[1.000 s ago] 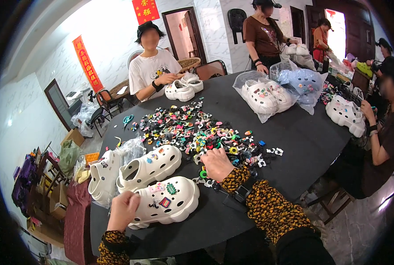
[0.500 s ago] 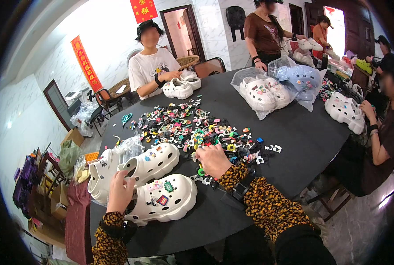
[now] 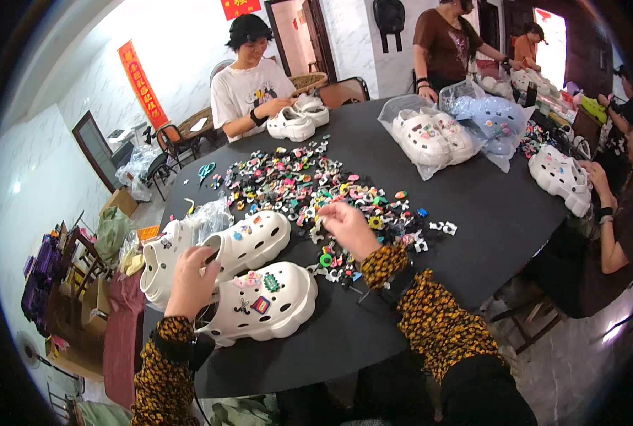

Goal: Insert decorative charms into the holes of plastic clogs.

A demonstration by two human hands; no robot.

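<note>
My left hand is curled with thumb and fingers close together, beside the heel opening of a white clog bearing several charms. What those fingers hold, if anything, is hidden. Two more white clogs, one in the middle and one at the left, lie just beyond it. My right hand reaches over the near side of a heap of colourful shoe charms. Its thumb and fingertips pinch a small pale charm, partly hidden.
Crumpled clear plastic lies behind the clogs, and teal scissors rest left of the heap. Bagged white clogs and bagged blue clogs stand at the back right. Co-workers handle white clogs across the table and at the right.
My right hand has lifted slightly at the heap's near edge. The left hand's fingers have drawn closer together beside the clog. The view has shifted a little.
</note>
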